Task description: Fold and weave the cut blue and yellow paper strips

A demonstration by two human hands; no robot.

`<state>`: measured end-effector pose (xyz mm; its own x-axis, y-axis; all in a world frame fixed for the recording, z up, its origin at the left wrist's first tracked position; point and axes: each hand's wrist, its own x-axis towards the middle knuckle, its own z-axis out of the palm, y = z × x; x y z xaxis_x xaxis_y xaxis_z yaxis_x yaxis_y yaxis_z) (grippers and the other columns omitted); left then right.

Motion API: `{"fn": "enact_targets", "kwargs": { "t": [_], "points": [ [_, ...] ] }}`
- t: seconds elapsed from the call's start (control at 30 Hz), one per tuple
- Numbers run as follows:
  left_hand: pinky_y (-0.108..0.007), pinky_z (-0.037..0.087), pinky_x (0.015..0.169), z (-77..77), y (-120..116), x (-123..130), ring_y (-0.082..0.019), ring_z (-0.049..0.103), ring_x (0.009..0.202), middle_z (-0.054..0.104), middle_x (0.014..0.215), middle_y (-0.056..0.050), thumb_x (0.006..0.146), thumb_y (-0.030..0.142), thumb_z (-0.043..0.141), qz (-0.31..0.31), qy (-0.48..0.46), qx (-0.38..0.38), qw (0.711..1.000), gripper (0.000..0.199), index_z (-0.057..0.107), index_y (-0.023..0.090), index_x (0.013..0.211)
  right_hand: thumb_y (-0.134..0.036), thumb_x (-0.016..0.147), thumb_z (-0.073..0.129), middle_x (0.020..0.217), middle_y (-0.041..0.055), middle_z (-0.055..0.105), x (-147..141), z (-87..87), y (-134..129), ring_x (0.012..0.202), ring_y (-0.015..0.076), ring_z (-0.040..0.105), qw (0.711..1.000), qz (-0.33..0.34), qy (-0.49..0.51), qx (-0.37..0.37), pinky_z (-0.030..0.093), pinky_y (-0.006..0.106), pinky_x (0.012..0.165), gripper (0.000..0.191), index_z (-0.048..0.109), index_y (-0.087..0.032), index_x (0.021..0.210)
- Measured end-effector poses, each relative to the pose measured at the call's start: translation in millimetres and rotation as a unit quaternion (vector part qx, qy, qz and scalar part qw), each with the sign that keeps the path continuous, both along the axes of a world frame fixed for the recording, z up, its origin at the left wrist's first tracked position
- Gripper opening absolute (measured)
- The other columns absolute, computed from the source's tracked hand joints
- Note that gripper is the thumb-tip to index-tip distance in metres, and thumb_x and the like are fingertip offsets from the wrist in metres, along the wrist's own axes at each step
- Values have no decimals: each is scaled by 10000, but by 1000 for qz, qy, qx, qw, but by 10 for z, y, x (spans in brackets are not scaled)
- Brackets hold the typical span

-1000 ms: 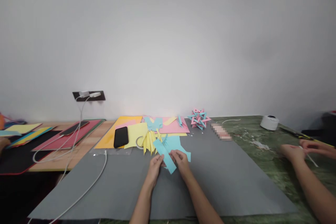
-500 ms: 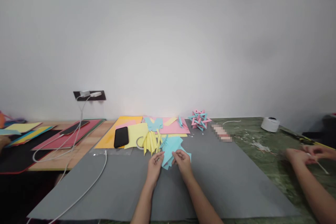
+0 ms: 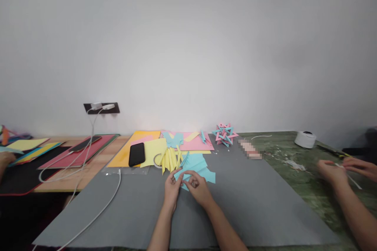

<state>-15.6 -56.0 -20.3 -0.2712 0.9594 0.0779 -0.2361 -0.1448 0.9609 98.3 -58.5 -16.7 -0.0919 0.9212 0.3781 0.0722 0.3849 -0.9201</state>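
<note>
My left hand (image 3: 172,190) has its thumb and fingers closed on a small light-blue piece of paper (image 3: 178,175). Thumb and index finger of my right hand (image 3: 200,191) pinch at the lower edge of the same piece. Right behind my hands lie more light-blue paper pieces (image 3: 199,166) on the grey mat (image 3: 141,211). Folded yellow paper strips (image 3: 169,159) stand just beyond my left hand. Farther back rests a pink and blue star-shaped origami ball (image 3: 224,134).
A black phone (image 3: 137,154) lies on yellow and orange sheets at left. A white cable (image 3: 101,212) crosses the mat. Another person's hands (image 3: 335,172) hold a thin white strand at right, near a white roll (image 3: 305,139). A wall socket (image 3: 101,108) holds chargers.
My hands have come closer together, and a blue piece now sits between them, apart from the pile. The other person's hands at right have shifted slightly with the white strand.
</note>
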Motion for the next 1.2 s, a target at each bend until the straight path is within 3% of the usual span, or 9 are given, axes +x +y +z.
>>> {"fn": "enact_targets", "kwargs": {
  "t": [0.23, 0.37, 0.53, 0.67, 0.9, 1.2],
  "points": [
    [-218, 430, 576, 48, -24, -2, -155, 566, 643, 637, 683, -43, 578, 346, 610, -54, 11, 8, 998, 291, 637, 122, 762, -332, 599, 563, 383, -55, 421, 11, -82, 60, 374, 74, 308, 998, -52, -20, 13, 275, 190, 416, 234, 660, -209, 772],
    [-258, 442, 637, 61, -26, -2, -191, 575, 737, 645, 791, -70, 594, 347, 600, -88, -46, -6, 995, 334, 628, 119, 836, -354, 627, 550, 384, -49, 454, 14, -97, 53, 376, 83, 348, 991, -52, -109, 53, 290, 195, 432, 248, 650, -221, 811],
    [-279, 450, 663, 13, 0, -13, -194, 586, 744, 649, 798, -73, 609, 327, 594, -108, -91, -21, 990, 328, 620, 118, 860, -350, 726, 429, 538, -3, 579, 26, -63, 29, 474, 105, 470, 976, -70, -184, 95, 341, 198, 492, 265, 643, -220, 811],
    [-283, 455, 662, 4, 4, -16, -202, 592, 741, 654, 764, -83, 609, 318, 596, -104, -91, -32, 990, 326, 618, 97, 848, -341, 710, 465, 444, -32, 540, 21, -46, 14, 411, 101, 454, 961, -89, -241, 98, 332, 195, 456, 241, 627, -235, 854],
    [-321, 459, 682, -5, 22, -7, -225, 604, 728, 661, 722, -88, 577, 325, 619, -104, -114, -38, 987, 308, 619, 90, 777, -306, 765, 402, 833, -1, 642, 28, 11, -14, 706, 150, 580, 972, -64, -191, 122, 413, 231, 634, 246, 615, -251, 875],
    [-307, 427, 750, 114, -58, 35, -223, 573, 827, 649, 840, -102, 562, 298, 643, -180, -32, -15, 983, 407, 594, 114, 922, -301, 768, 384, 783, 17, 649, 56, -49, 33, 691, 161, 584, 976, -76, -178, 100, 424, 241, 631, 263, 618, -229, 867]
  ]
}}
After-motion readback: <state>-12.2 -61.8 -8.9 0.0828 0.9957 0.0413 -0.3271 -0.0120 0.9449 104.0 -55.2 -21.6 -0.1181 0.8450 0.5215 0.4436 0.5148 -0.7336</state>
